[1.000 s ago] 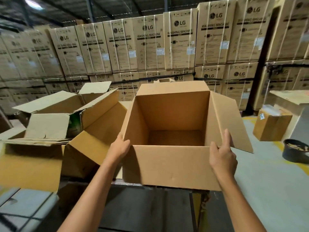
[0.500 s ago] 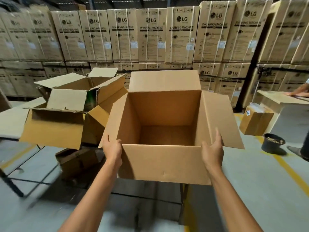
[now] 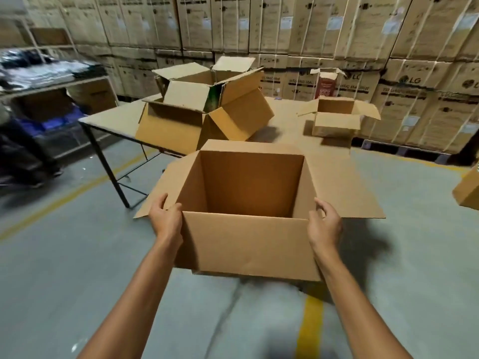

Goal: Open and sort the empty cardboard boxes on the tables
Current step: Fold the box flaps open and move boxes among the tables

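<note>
Two bare arms are reaching out from the bottom of the view. The left hand [image 3: 166, 220] and the right hand [image 3: 324, 224] are holding a big brown cardboard box [image 3: 248, 244] up in the air over the grey floor [image 3: 64, 255]. The box is sitting between the two hands, in front of the table [image 3: 116, 120] and not touching it.

The left fingers [image 3: 159, 203] are curling around the near left corner, where the left flap is folding out. The right fingers [image 3: 320, 204] are curling around the near right corner in the same way. Both hands are gripping the box.

The open top is pointing up. All four flaps are spreading out, and the near one is hanging down toward the person. The box's wide side is running left to right, from one hand to the other. Nothing is showing inside it.

A yellow line [image 3: 309, 322] is running along the floor under the box. Another brown box [image 3: 469, 190] is peeking in at the right edge.

Farther back, a pile of open boxes [image 3: 181, 125] is leaning together on the table. A smaller open box [image 3: 334, 123] is sitting well apart from them on the right side of the table. Behind it a dark red carton [image 3: 327, 85] is standing up, and its print is too blurry to read.

Farthest away, a wall of tall stacked cartons [image 3: 409, 81] is filling the back. "LG" is showing on some of them, and blurry words on others are starting with "WASHING"
</note>
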The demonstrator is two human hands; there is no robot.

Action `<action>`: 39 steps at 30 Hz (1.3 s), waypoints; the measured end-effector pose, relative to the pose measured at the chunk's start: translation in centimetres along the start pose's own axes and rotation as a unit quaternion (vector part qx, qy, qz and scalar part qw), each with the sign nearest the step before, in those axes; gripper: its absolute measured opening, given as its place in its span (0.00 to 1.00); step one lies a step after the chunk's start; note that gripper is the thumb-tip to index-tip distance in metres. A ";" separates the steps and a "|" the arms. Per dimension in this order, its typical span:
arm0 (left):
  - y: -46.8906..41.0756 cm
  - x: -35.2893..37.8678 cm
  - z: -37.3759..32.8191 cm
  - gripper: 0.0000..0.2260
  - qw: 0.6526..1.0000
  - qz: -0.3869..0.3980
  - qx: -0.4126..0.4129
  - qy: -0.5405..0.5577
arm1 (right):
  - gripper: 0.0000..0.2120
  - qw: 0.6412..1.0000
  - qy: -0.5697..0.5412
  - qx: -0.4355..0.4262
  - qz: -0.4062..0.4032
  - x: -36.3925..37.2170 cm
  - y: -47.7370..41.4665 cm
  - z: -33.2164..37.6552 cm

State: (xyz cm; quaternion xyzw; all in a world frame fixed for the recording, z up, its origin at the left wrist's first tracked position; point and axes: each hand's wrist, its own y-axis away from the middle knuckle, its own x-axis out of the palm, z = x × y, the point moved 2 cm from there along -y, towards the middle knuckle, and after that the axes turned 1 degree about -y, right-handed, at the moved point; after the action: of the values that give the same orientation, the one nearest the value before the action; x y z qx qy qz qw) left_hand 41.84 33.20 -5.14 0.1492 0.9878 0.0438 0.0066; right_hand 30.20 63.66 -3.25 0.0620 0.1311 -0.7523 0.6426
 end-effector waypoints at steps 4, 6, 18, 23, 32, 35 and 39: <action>2.1 -6.8 3.0 0.23 0.998 -0.049 -0.022 -0.030 | 0.19 0.998 0.020 0.039 0.052 1.1 4.7 -2.8; 2.3 -10.1 4.3 0.23 0.996 -0.076 -0.037 -0.034 | 0.21 0.994 0.036 0.056 0.084 2.5 6.6 -3.4; -6.6 -27.5 4.8 0.23 0.972 -0.227 -0.052 0.026 | 0.24 0.968 0.017 -0.008 0.251 20.5 15.0 2.0; -14.3 -32.0 0.1 0.23 0.964 -0.260 0.002 0.052 | 0.24 0.961 -0.045 -0.059 0.266 30.3 16.9 7.8; -27.3 -36.0 -9.5 0.26 0.950 -0.258 0.153 0.086 | 0.29 0.955 -0.178 -0.138 0.191 42.1 18.0 17.9; -32.1 -34.5 -12.3 0.27 0.945 -0.240 0.186 0.120 | 0.31 0.946 -0.222 -0.179 0.150 45.4 15.2 21.2; -38.4 -31.1 -16.1 0.26 0.935 -0.226 0.221 0.163 | 0.31 0.928 -0.256 -0.249 0.109 49.0 10.2 26.5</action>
State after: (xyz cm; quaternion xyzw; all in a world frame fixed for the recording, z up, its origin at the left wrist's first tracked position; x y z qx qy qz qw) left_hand 59.83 -13.92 7.44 -0.0899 0.9677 -0.1545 -0.1780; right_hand 34.09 8.33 8.07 -0.2804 0.1379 -0.6115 0.7269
